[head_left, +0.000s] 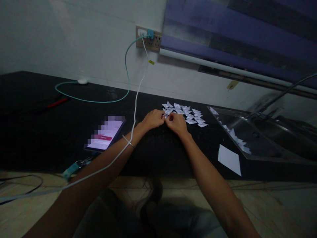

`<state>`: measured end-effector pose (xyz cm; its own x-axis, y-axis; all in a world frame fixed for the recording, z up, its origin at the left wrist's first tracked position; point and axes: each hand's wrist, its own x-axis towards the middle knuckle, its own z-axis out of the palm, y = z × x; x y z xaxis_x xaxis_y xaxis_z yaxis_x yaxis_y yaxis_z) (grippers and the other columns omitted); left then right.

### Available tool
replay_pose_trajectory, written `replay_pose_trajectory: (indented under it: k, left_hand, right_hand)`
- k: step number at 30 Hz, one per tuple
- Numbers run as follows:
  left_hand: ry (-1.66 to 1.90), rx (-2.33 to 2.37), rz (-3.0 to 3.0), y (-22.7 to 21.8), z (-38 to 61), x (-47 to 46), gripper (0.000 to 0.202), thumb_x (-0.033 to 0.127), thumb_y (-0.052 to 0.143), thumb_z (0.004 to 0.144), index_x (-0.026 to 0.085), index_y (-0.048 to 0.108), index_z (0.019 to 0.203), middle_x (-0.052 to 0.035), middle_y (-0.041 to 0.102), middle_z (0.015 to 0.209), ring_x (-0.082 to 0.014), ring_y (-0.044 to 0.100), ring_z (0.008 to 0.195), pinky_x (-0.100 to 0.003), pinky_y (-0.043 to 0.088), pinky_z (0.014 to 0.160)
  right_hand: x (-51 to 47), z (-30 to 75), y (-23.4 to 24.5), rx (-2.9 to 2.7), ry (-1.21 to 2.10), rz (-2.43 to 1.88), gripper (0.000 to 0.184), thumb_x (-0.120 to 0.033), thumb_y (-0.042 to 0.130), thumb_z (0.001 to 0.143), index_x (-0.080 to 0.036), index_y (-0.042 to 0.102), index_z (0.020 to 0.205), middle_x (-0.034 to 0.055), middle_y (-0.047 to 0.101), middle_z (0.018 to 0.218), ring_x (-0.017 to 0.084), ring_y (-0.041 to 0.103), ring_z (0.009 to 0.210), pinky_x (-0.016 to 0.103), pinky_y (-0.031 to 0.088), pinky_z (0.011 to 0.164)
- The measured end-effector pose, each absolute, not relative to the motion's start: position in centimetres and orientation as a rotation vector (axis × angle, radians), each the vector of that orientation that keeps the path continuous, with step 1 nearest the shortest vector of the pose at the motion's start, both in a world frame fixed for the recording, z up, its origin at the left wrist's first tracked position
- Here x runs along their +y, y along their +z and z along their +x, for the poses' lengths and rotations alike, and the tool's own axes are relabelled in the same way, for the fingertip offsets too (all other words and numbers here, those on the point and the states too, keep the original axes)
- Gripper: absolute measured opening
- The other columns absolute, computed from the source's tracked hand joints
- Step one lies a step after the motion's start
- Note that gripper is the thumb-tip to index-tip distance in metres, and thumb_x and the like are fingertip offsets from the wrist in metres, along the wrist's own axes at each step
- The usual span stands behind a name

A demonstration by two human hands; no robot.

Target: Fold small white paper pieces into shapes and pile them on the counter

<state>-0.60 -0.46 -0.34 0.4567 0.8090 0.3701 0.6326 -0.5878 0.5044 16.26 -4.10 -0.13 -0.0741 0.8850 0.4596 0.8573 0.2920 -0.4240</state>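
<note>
My left hand (pixel 155 119) and my right hand (pixel 177 123) meet over the black counter, fingertips pinching a small white folded paper (pixel 165 116) between them. Its exact shape is partly hidden by the fingers. Just behind and to the right of the hands lie several folded paper boats (pixel 190 115), grouped in loose rows. A white charging cable (pixel 135 109) drapes down across my left forearm.
A phone with a lit screen (pixel 104 137) lies left of my left forearm, with a teal-tagged key ring (pixel 74 169) near the counter edge. White paper sheets (pixel 229 159) lie at right, before a metal sink (pixel 247 132). A red-handled tool (pixel 56 103) is far left.
</note>
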Motion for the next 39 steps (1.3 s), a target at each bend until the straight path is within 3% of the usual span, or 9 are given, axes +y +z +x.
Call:
replay_pose_trajectory:
  k: [5, 12, 15, 17, 20, 24, 32, 36, 39]
  left_hand:
    - [0.901, 1.015, 2.303, -0.5, -0.7, -0.4, 0.025, 0.017, 0.053, 0.086, 0.014, 0.074, 0.1, -0.0055, 0.069, 0.074, -0.0158, 0.058, 0.066, -0.027, 0.042, 0.066]
    - [0.96, 0.921, 1.983, -0.5, -0.3, -0.2, 0.025, 0.018, 0.058, 0.085, 0.011, 0.073, 0.103, -0.0045, 0.071, 0.079, -0.0105, 0.056, 0.056, -0.023, 0.042, 0.058]
    - [0.906, 0.848, 1.759, -0.2, -0.4, 0.2, 0.023, 0.029, 0.058, 0.09, 0.011, 0.073, 0.096, -0.0053, 0.071, 0.079, -0.009, 0.056, 0.052, -0.022, 0.035, 0.049]
    - [0.877, 0.829, 1.707, -0.1, -0.3, 0.3, 0.038, 0.041, 0.051, 0.098, 0.012, 0.072, 0.086, -0.0059, 0.07, 0.075, -0.0091, 0.056, 0.052, -0.022, 0.032, 0.047]
    - [0.849, 0.786, 1.777, 0.0, 0.0, 0.3, 0.057, 0.05, 0.041, 0.104, 0.014, 0.069, 0.071, -0.0062, 0.066, 0.064, -0.0099, 0.054, 0.053, -0.023, 0.04, 0.053]
    - [0.79, 0.727, 1.856, -0.1, -0.3, 0.3, 0.059, 0.051, 0.044, 0.104, 0.015, 0.066, 0.063, -0.007, 0.066, 0.062, -0.0105, 0.054, 0.056, -0.023, 0.045, 0.061]
    - [0.691, 0.663, 1.861, 0.5, -1.2, 0.6, 0.053, 0.054, 0.057, 0.098, 0.014, 0.067, 0.064, -0.006, 0.065, 0.061, -0.0103, 0.056, 0.057, -0.023, 0.045, 0.061]
    - [0.677, 0.654, 1.835, 0.5, -1.4, 0.5, 0.043, 0.045, 0.057, 0.1, 0.013, 0.069, 0.075, -0.0032, 0.064, 0.061, -0.0098, 0.057, 0.056, -0.023, 0.044, 0.061]
    - [0.636, 0.602, 1.869, 0.1, -1.5, 0.7, 0.043, 0.048, 0.059, 0.099, 0.013, 0.071, 0.078, -0.0021, 0.064, 0.059, -0.0095, 0.057, 0.056, -0.021, 0.043, 0.061]
  right_hand:
    - [-4.0, 16.3, -0.3, -1.967, 0.09, -1.543, 0.019, -0.037, 0.064, 0.088, -0.021, 0.067, 0.08, 0.0052, 0.067, 0.073, 0.018, 0.053, 0.065, 0.03, 0.032, 0.06]
    - [-4.0, 16.4, -0.1, -1.932, -0.049, -1.54, 0.02, -0.029, 0.059, 0.09, -0.021, 0.063, 0.071, 0.0071, 0.063, 0.068, 0.02, 0.05, 0.065, 0.032, 0.031, 0.061]
    - [-4.0, 16.4, 0.1, -1.932, -0.072, -1.485, 0.02, -0.029, 0.058, 0.091, -0.021, 0.062, 0.072, 0.0066, 0.061, 0.068, 0.02, 0.049, 0.065, 0.032, 0.031, 0.063]
    - [-4.1, 16.4, 0.2, -1.936, -0.072, -1.461, 0.019, -0.028, 0.056, 0.092, -0.021, 0.062, 0.075, 0.0066, 0.061, 0.07, 0.02, 0.049, 0.065, 0.033, 0.032, 0.065]
    - [-4.1, 16.3, 0.3, -1.944, -0.036, -1.398, 0.017, -0.026, 0.054, 0.093, -0.02, 0.065, 0.081, 0.0066, 0.063, 0.074, 0.02, 0.051, 0.068, 0.033, 0.033, 0.066]
    - [-4.0, 16.2, 0.1, -1.962, 0.036, -1.284, 0.016, -0.025, 0.053, 0.093, -0.02, 0.066, 0.084, 0.0063, 0.065, 0.078, 0.02, 0.053, 0.071, 0.033, 0.036, 0.069]
    - [-3.3, 16.4, -0.6, -1.76, 0.432, -1.101, 0.015, -0.027, 0.056, 0.086, -0.02, 0.068, 0.088, 0.0014, 0.063, 0.072, 0.017, 0.055, 0.068, 0.031, 0.041, 0.068]
    - [-2.6, 16.6, -0.7, -1.61, 0.741, -1.01, 0.021, -0.039, 0.057, 0.085, -0.021, 0.066, 0.078, -0.0015, 0.058, 0.064, 0.016, 0.055, 0.065, 0.029, 0.043, 0.064]
    - [-2.6, 16.5, -0.6, -1.537, 0.889, -1.004, 0.029, -0.048, 0.064, 0.083, -0.021, 0.065, 0.073, -0.0033, 0.055, 0.057, 0.014, 0.051, 0.056, 0.028, 0.04, 0.057]
